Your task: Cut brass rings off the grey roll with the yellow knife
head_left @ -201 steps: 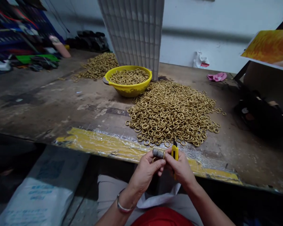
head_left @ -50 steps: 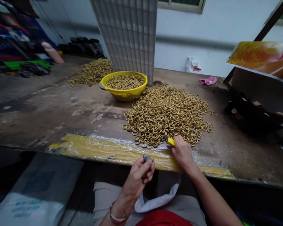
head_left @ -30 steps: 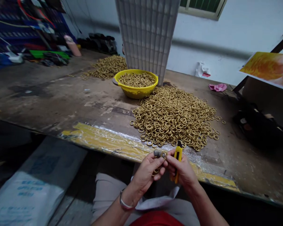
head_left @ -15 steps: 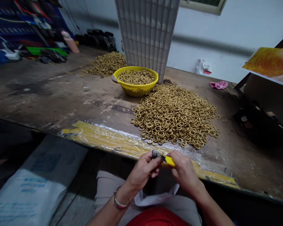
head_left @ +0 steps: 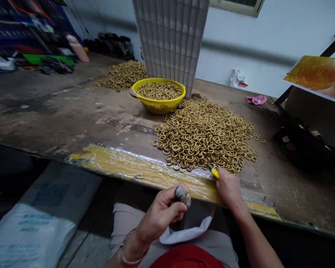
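Observation:
In my right hand (head_left: 230,189) is a yellow utility knife (head_left: 214,173), its dark tip touching or just above the front edge of a heap of brass-coloured rings (head_left: 206,134). My left hand (head_left: 163,211) is closed in front of the table edge, over my lap. A single brass ring (head_left: 187,197) shows between its thumb and index finger. That index finger wears a grey finger cover (head_left: 180,193). The other left fingers curl under and are partly hidden.
Behind the heap stand a yellow bowl (head_left: 159,106) full of rings and a tall grey ribbed panel (head_left: 171,41). Another ring heap (head_left: 125,74) lies farther left. Clear film and yellow tape (head_left: 123,163) cover the table's front edge. A dark bag (head_left: 304,145) sits at right.
My right hand has moved the knife away from my left hand, forward and right to the heap. My left hand has come down slightly and turned, showing the ring.

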Tool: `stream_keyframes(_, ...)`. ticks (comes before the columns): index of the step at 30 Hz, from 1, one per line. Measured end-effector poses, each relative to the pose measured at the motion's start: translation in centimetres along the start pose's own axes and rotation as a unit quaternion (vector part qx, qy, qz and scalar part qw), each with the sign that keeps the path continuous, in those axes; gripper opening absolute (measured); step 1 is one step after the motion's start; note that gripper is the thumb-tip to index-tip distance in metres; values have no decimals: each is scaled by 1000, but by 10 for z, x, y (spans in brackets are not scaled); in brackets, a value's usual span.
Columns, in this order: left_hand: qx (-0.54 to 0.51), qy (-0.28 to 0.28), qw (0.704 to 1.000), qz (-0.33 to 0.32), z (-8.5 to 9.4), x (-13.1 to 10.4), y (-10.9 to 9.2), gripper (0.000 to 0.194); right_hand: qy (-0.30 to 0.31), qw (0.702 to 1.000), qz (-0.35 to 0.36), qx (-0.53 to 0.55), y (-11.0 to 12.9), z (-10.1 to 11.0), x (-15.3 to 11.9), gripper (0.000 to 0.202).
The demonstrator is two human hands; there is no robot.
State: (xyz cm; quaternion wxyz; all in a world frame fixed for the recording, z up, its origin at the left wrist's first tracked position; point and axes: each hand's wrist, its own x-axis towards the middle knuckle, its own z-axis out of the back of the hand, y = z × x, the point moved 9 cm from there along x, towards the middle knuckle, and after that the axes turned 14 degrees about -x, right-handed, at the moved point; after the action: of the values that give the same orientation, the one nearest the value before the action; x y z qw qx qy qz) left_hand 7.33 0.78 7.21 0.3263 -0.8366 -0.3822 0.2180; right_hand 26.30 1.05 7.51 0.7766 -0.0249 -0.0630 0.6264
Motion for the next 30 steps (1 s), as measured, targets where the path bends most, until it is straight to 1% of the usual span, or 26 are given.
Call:
stream_keyframes(2,-56,-13,998,13,2,-1,0,35,-30,999,-3,10,-10,3,7,16)
stream_keyframes(3,-80,-29,996,19,6,1,2,37,-47,999,8,20,-9,5,10,14)
stream_keyframes(6,-112,-82,990,32,19,9,16,37,-79,995,47,49,6,9,17,9)
stream_keyframes(8,-116,-99,988,36,24,13,24,34,-95,992,56,62,16,10,22,9)
stream_keyframes(12,-151,-95,982,55,25,13,31,29,-118,992,22,50,20,8,32,14)
stream_keyframes(15,-170,-93,978,75,25,11,33,31,-97,994,14,39,18,2,39,11)
stream_keyframes(17,-158,-101,979,79,26,12,35,34,-90,993,15,73,15,-1,40,13)
stream_keyframes(19,-132,-103,983,78,26,15,36,36,-94,984,6,154,8,0,39,18)
stream_keyframes(20,-119,-100,985,77,26,16,37,37,-92,973,-2,212,4,0,38,22)
stream_keyframes(21,-105,-97,987,74,25,18,37,37,-84,957,-11,278,1,0,37,25)
stream_keyframes(22,-91,-96,989,70,24,19,37,37,-65,934,-21,351,-1,-2,35,27)
stream_keyframes(23,-74,-97,990,64,23,21,36,36,-35,903,-31,428,0,-6,33,29)
stream_keyframes(24,-54,-101,992,54,22,22,35,35,3,864,-40,501,2,-10,30,30)
stream_keyframes(26,-17,-112,993,27,22,24,29,33,82,778,-52,620,15,-16,21,32)
stream_keyframes(27,-4,-116,993,12,21,25,25,32,112,739,-55,662,23,-18,15,33)
stream_keyframes(28,2,-117,993,0,20,26,22,33,133,705,-55,694,30,-18,10,33)
stream_keyframes(30,-4,-110,994,-11,16,28,19,35,149,657,-49,737,43,-16,1,33)
